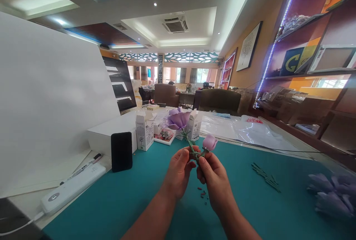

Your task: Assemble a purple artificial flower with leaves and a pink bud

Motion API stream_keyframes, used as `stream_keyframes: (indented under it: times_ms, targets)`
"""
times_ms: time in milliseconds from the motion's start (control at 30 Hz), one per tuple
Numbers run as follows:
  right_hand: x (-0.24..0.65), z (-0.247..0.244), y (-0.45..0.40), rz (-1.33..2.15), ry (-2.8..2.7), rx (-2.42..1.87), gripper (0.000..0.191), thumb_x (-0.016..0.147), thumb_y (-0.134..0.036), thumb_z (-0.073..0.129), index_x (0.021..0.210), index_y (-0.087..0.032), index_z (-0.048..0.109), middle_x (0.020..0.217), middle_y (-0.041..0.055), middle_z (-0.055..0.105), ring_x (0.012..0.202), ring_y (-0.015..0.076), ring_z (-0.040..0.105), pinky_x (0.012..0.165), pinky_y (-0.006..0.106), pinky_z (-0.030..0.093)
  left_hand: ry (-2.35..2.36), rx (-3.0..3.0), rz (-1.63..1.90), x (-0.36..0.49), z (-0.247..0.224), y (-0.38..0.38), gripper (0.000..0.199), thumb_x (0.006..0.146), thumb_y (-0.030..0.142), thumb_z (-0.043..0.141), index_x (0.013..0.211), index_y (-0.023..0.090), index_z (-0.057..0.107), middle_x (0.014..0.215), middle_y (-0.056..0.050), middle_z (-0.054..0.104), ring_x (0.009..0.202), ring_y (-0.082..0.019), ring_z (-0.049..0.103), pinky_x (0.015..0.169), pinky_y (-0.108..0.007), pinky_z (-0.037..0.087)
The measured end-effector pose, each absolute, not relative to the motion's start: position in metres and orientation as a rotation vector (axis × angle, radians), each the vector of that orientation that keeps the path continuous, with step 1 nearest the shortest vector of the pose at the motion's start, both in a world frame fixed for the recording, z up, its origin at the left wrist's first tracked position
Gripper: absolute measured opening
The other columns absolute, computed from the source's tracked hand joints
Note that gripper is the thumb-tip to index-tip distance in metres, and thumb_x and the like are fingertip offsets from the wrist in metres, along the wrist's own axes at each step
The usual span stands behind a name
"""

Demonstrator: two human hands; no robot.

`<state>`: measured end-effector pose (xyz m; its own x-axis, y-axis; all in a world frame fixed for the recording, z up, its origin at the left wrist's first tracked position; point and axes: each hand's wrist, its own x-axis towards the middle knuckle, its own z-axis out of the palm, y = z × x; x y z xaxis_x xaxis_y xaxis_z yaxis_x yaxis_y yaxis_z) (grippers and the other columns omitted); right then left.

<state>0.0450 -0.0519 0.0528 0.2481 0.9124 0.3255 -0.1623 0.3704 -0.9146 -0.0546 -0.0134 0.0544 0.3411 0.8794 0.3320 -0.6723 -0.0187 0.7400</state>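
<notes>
My left hand [180,169] is closed on the green stem of a large purple artificial flower [177,118], whose bloom rises above the fingers. In my right hand [213,175], thumb and fingers pinch the short stem of a pale purple flower bud [210,142]. Both hands meet over the green mat [139,203], and the two stems come together between the fingertips; whether they are joined is hidden. Beneath the hands lie several small dark reddish bits [203,193]. Loose green stem pieces [266,177] rest to the right.
Purple petals [332,193] lie at the far right. Behind the hands stand an open white carton [144,130], another box [194,125] and a small tray [164,136]. At left are a black phone [121,151], a white power strip [73,188] and a marker [80,168].
</notes>
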Motion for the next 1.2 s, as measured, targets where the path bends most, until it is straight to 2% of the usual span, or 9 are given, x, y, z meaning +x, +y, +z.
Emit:
stream_keyframes:
  times_ms: [133, 367, 733, 1000, 1200]
  targets:
    - [0.0448, 0.0552, -0.0536, 0.921, -1.045, -0.902, 0.034, 0.077, -0.054, 0.065, 0.08, -0.02, 0.058, 0.052, -0.0058, 0.044, 0.046, 0.0087, 0.036, 0.043, 0.022, 0.03, 0.26, 0.977, 1.247, -0.0553, 0.0554, -0.014, 0.043, 0.075, 0.055, 0.065, 0.094, 0.017, 0.071, 0.091, -0.009, 0.069, 0.071, -0.015, 0.055, 0.063, -0.027, 0.039]
    - [0.0458, 0.0552, -0.0534, 0.956, -1.032, -0.877, 0.034, 0.077, -0.052, 0.067, 0.079, -0.02, 0.058, 0.054, -0.0055, 0.046, 0.047, 0.0081, 0.038, 0.043, 0.022, 0.031, 0.235, 0.952, 1.235, -0.0561, 0.0544, -0.0127, 0.043, 0.073, 0.055, 0.068, 0.094, 0.017, 0.072, 0.092, -0.009, 0.068, 0.083, -0.017, 0.056, 0.066, -0.026, 0.041]
    - [0.0466, 0.0631, -0.0564, 0.944, -1.033, -0.911, 0.04, 0.068, -0.057, 0.072, 0.077, -0.02, 0.058, 0.056, -0.0047, 0.049, 0.048, 0.0089, 0.041, 0.044, 0.022, 0.034, 0.209, 0.992, 1.237, -0.0567, 0.056, -0.0132, 0.042, 0.075, 0.054, 0.067, 0.094, 0.017, 0.072, 0.095, -0.01, 0.069, 0.083, -0.019, 0.057, 0.065, -0.027, 0.04]
    - [0.0479, 0.0548, -0.0513, 0.907, -1.051, -0.888, 0.034, 0.075, -0.051, 0.069, 0.082, -0.02, 0.06, 0.056, -0.005, 0.05, 0.048, 0.0083, 0.042, 0.044, 0.021, 0.034, 0.207, 0.983, 1.217, -0.0565, 0.0553, -0.0128, 0.043, 0.072, 0.054, 0.07, 0.095, 0.017, 0.072, 0.091, -0.009, 0.068, 0.076, -0.016, 0.055, 0.066, -0.027, 0.04]
    - [0.0504, 0.0564, -0.0529, 0.884, -1.065, -0.927, 0.034, 0.076, -0.051, 0.067, 0.085, -0.02, 0.059, 0.055, -0.0052, 0.05, 0.048, 0.0087, 0.043, 0.043, 0.022, 0.032, 0.2, 0.949, 1.207, -0.0567, 0.056, -0.0133, 0.041, 0.071, 0.051, 0.072, 0.097, 0.018, 0.072, 0.096, -0.008, 0.066, 0.081, -0.016, 0.056, 0.067, -0.026, 0.04]
